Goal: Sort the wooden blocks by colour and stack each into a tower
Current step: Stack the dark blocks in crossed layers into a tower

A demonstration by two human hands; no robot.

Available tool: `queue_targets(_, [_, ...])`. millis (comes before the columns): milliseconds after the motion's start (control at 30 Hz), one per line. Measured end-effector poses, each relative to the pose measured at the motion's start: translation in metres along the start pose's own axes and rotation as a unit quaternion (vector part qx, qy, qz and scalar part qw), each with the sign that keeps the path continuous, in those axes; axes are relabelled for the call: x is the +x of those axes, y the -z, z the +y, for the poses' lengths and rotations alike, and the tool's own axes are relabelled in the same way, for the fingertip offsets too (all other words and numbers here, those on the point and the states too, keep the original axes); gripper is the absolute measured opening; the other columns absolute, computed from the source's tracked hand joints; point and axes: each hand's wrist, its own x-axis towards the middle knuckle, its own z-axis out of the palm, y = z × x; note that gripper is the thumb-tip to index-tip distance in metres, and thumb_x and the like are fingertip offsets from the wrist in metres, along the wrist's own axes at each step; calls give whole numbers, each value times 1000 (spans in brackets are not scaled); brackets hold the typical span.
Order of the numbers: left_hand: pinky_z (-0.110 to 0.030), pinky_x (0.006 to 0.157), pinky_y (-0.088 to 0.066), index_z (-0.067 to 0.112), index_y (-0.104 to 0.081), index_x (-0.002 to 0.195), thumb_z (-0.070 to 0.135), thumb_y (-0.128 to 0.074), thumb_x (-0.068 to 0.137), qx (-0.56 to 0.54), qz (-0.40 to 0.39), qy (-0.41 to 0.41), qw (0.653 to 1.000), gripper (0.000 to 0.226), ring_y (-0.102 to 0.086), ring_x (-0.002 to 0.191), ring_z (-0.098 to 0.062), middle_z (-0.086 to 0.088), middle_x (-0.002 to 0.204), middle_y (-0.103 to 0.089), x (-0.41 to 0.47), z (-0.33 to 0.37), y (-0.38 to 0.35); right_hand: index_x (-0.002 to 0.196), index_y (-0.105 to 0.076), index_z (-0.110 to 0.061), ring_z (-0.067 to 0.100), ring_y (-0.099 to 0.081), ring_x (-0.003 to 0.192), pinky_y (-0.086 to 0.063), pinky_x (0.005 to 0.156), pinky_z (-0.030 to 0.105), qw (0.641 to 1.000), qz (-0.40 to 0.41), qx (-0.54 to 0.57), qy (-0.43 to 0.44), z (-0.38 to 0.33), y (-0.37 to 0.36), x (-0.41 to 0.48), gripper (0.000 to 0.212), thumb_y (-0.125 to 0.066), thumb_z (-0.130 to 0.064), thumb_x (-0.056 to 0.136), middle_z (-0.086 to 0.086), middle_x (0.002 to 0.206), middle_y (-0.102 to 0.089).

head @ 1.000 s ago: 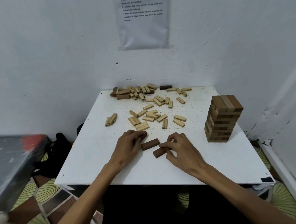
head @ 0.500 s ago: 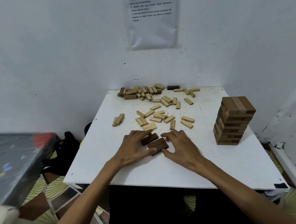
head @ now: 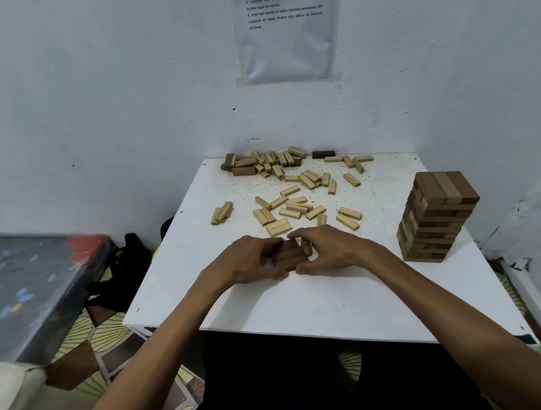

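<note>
Head view, single moment. Three dark blocks, lying flat and side by side on the white table, are being gripped from both sides. The left hand is being curled round their left ends, with the thumb at the near edge and the fingertips at the far edge. The right hand is being curled round the right ends in the same way. The two thumbs are being held close together at the near side of the set; whether they touch cannot be told. The set is lying between the two rows of fingers and is being partly hidden by them.

Just beyond the fingertips, light blocks are lying scattered, the nearest ones just beside the knuckles. Further beyond the fingers, at the far table edge, a mixed pile of light and brown blocks is lying, with a lone dark block to its right. Well to the right of the right hand's fingers, a brown tower is standing upright near the table's right edge. A printed sheet is hanging on the wall above. Well to the left of the left hand's fingers, off the table, a black bag is lying on the floor.
</note>
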Motion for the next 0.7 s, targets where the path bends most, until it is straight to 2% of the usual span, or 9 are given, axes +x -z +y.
queue_targets(67, [-34,83,-52,19,-59,138,49,-81,82,-14,-18,-3,1000,67,-62,92,-19,1,100,-69,5,1,2,149,-46,-21,8,-56,93,-45,81,25,1000,-15,10,-2,1,3,4,79,-80,-46,83,-9,103,-61])
queue_targets(167, [-30,76,-48,16,-57,134,50,-84,79,-17,-28,20,999,70,-61,92,-17,0,104,-66,10,1,5,144,-49,-21,0,-54,87,-41,74,19,999,-28,20,-9,3,7,7,76,-83,-45,81,-8,102,-62])
queue_targets(267, [-31,79,-51,14,-56,133,49,-85,80,-18,-38,27,999,70,-60,94,-17,-2,107,-65,11,1,7,140,-52,-22,3,-56,90,-44,77,23,999,-37,13,-11,2,10,11,72,-84,-47,80,-10,98,-62])
queue_targets(433, [-29,74,-49,14,-57,128,45,-86,79,-30,-54,37,997,65,-59,88,-13,1,103,-63,14,2,8,139,-50,-21,12,-61,93,-51,83,33,999,-51,6,-14,0,11,13,73,-84,-46,80,-12,88,-61])
queue_targets(567, [-35,81,-53,12,-58,126,42,-85,81,-29,-61,42,997,60,-60,90,-16,0,104,-63,15,4,7,140,-49,-20,12,-60,93,-49,80,30,998,-51,15,-22,0,11,13,74,-85,-45,80,-8,93,-62])
queue_targets(700, [-35,81,-53,13,-58,128,41,-85,81,-33,-63,39,997,61,-61,91,-17,-2,105,-64,15,3,8,140,-50,-21,12,-59,94,-49,79,31,998,-51,9,-30,0,11,14,74,-85,-47,79,-5,99,-61])
